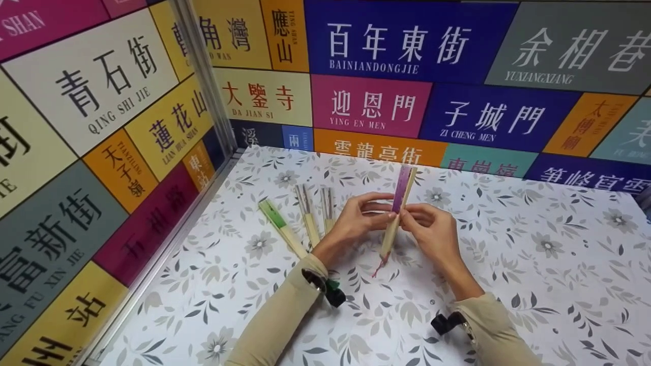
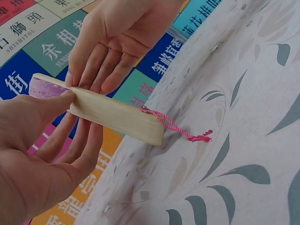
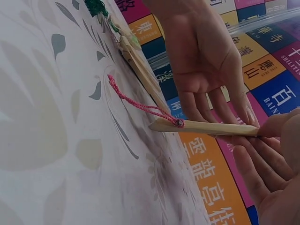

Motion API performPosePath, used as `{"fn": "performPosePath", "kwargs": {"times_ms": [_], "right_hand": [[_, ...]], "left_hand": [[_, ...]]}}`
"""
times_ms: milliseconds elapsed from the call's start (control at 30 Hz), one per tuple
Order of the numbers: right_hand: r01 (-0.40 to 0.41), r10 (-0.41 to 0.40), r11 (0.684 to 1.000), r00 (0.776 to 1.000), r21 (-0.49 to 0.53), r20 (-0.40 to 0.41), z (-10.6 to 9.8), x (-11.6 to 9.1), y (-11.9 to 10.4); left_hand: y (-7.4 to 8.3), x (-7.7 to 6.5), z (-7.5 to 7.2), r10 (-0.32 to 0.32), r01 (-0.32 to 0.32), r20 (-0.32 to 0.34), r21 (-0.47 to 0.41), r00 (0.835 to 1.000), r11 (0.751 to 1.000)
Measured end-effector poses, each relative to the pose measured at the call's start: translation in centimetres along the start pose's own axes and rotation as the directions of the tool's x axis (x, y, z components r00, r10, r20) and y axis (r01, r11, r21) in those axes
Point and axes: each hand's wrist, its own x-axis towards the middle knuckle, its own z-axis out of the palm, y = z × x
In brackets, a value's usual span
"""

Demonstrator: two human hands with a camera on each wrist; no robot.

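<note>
A closed folding fan [image 1: 390, 235] with a purple leaf and pale bamboo ribs is held tilted above the table, its purple end pointing up and away. My left hand [image 1: 353, 216] pinches it from the left near where the purple meets the bamboo; in the left wrist view, the thumb [image 2: 65, 99] presses on its flat face. From the other side my right hand [image 1: 435, 226] pinches the same stretch with thumb and fingers. At the fan's lower end hangs a looped pink cord [image 2: 176, 125], which also shows in the right wrist view.
Left of my hands lie a closed green folding fan [image 1: 277, 221] and two closed fans with greyish leaves [image 1: 304, 201], [image 1: 327, 203]. A green tassel [image 1: 332, 284] shows by my left wrist. Panels with printed street names [image 1: 371, 104] border the flower-patterned tabletop [image 1: 529, 274] behind and left.
</note>
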Motion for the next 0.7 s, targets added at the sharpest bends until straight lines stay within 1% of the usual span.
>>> {"fn": "performPosePath", "kwargs": {"times_ms": [67, 167, 333, 533, 700], "right_hand": [[-0.013, 0.013, 1.0, 1.0, 0.014, 0.008, -0.15, 0.1, 0.08], [-0.034, 0.033, 0.999, 0.999, 0.035, 0.016, -0.34, 0.2, 0.11], [-0.053, 0.053, 0.998, 0.999, 0.039, 0.014, -0.49, 0.22, 0.1], [-0.061, 0.061, 0.997, 0.998, 0.036, 0.002, -0.51, 0.26, 0.21], [-0.075, 0.075, 0.995, 0.997, 0.06, 0.003, -0.58, 0.2, 0.37]], "left_hand": [[-0.04, -0.03, -0.08, -0.011, 0.011, 0.003, -0.032, 1.0, 0.999], [-0.11, -0.08, -0.11, -0.034, 0.033, -0.004, -0.046, 0.999, 0.998], [-0.28, -0.08, -0.09, -0.077, 0.076, -0.023, -0.059, 0.997, 0.995], [-0.34, -0.11, -0.06, -0.082, 0.079, -0.026, -0.079, 0.996, 0.994], [-0.47, -0.17, -0.09, -0.08, 0.077, -0.023, -0.104, 0.997, 0.992]]}}
